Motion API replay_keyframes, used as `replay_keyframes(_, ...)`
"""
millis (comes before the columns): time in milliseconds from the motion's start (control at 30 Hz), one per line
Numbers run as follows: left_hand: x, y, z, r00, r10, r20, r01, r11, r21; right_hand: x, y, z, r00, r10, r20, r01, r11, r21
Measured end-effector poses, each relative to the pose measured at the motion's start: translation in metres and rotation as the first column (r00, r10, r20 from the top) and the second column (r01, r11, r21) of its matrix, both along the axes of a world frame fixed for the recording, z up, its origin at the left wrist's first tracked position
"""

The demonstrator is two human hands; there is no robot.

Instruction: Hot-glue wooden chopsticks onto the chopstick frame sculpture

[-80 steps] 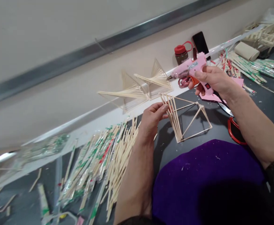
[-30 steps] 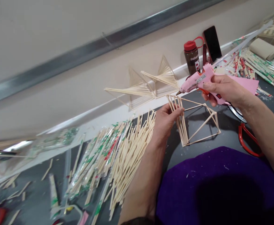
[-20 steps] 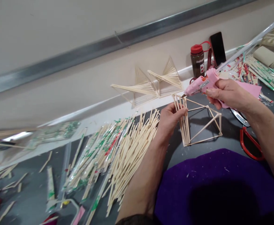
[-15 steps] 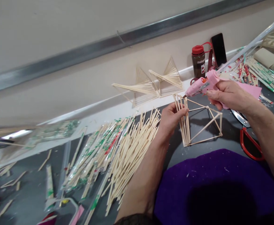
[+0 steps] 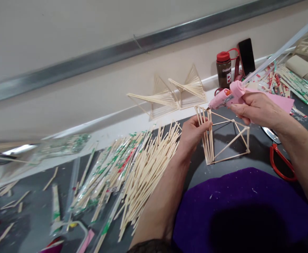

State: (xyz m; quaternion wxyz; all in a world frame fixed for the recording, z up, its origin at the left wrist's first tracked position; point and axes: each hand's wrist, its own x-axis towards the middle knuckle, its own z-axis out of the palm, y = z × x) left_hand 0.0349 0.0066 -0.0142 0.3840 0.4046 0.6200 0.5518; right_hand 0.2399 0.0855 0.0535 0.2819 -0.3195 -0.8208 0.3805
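My left hand [image 5: 193, 133] grips the upright sticks of a small frame [image 5: 231, 143] built from wooden chopsticks, which stands on the dark table. Several sticks fan out side by side between my thumb and fingers. In my right hand [image 5: 256, 107] is a pink glue gun [image 5: 222, 99], its nozzle pointing left and down at the top ends of those sticks. The tip appears to touch or nearly touch them. Beneath my right forearm lie red-handled scissors [image 5: 282, 163], partly covered.
A heap of loose chopsticks [image 5: 151, 172] lies left of my arm, beside wrapped chopsticks [image 5: 109, 165]. Against the wall stand a twisted stick model [image 5: 167, 98], a red-capped bottle [image 5: 224, 70] and a phone [image 5: 246, 56]. More wrapped chopsticks [image 5: 299, 82] lie at the right.
The glue gun has tilted slightly and its tip has shifted a little to the right along the stick tops. My left hand keeps its hold on the frame.
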Motion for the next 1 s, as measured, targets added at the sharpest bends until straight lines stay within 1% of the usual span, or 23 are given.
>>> replay_keyframes(200, -0.0004, 0.0002, -0.0004, 1.000, -0.002, 0.012, 0.002, 1.000, 0.002, -0.0033, -0.0025, 0.0014, 1.000, 0.016, -0.008, -0.017, 1.000, -0.023)
replay_keyframes(467, 0.0006, 0.0000, 0.0010, 1.000, -0.003, -0.008, 0.003, 1.000, -0.002, -0.0066, -0.0047, 0.0009, 1.000, -0.008, 0.013, 0.007, 0.999, 0.051)
replay_keyframes(733, 0.0015, -0.0007, 0.0023, 1.000, -0.001, -0.006, 0.001, 1.000, -0.002, -0.0067, -0.0038, -0.0006, 0.999, -0.016, 0.028, 0.015, 0.999, 0.051)
replay_keyframes(1000, 0.0030, -0.0017, 0.0036, 1.000, -0.007, -0.006, 0.007, 1.000, 0.003, -0.0073, -0.0060, 0.0020, 0.987, -0.045, 0.153, 0.021, 0.987, 0.157)
